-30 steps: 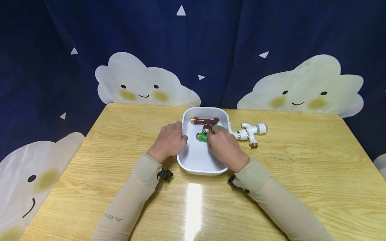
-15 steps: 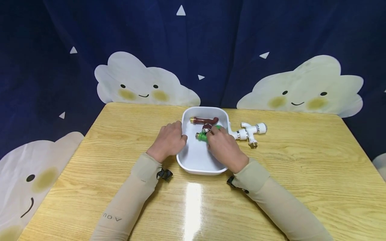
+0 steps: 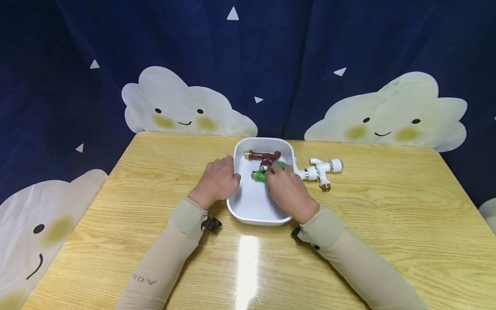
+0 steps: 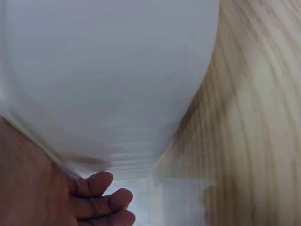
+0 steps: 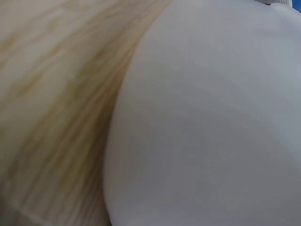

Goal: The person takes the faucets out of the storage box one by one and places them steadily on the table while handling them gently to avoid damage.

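Note:
A white plastic basin (image 3: 253, 209) sits on the wooden table, holding a brown tap (image 3: 263, 155) and a green tap (image 3: 259, 176), both with brass threaded ends. My left hand (image 3: 217, 181) grips the basin's left rim, thumb on top and fingers outside. In the left wrist view, fingertips of that hand (image 4: 120, 200) curl beside the outer wall. Inside the basin, my right hand (image 3: 288, 189) holds the green tap, covering most of its body. The right wrist view is filled by the basin's outer wall (image 5: 202, 122) and table, with the right hand out of sight.
A white tap (image 3: 320, 169) with two ribbed knobs and a brass end lies on the table (image 3: 387, 215), close against the basin's right side. Behind the table hangs a dark blue curtain (image 3: 286, 56) printed with clouds.

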The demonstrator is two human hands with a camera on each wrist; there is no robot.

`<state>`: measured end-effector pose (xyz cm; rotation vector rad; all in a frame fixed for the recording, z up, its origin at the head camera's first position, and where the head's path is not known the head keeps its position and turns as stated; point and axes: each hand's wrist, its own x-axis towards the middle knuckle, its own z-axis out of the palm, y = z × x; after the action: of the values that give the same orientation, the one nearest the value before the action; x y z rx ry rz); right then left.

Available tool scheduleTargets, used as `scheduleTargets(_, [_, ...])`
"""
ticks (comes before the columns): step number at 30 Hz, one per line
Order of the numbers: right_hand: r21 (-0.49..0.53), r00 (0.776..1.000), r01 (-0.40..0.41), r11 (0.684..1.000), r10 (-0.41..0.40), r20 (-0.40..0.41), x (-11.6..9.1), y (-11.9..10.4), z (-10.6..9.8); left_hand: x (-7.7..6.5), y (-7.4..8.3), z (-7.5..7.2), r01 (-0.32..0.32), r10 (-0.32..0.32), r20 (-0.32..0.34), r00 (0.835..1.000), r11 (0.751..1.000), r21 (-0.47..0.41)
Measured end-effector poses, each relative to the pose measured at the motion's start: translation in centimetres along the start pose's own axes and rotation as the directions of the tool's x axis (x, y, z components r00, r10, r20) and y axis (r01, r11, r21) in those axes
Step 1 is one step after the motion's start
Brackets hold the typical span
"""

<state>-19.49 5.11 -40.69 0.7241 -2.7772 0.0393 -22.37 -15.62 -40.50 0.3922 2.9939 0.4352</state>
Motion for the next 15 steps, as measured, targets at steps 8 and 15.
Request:
scheduleTargets(8, [-0.039, 0.999, 0.029, 0.999, -0.029, -0.019, 0.02, 0.02, 0.06, 0.02, -0.07, 0.01, -0.003, 0.003, 0.006, 1.000, 1.000, 0.010])
scheduleTargets(15, [-0.045, 0.997, 0.049, 0.998, -0.052, -0.051, -0.04, 0.13, 0.08, -0.02, -0.04, -0.02, -0.009, 0.009, 0.002, 1.000, 1.000, 0.010])
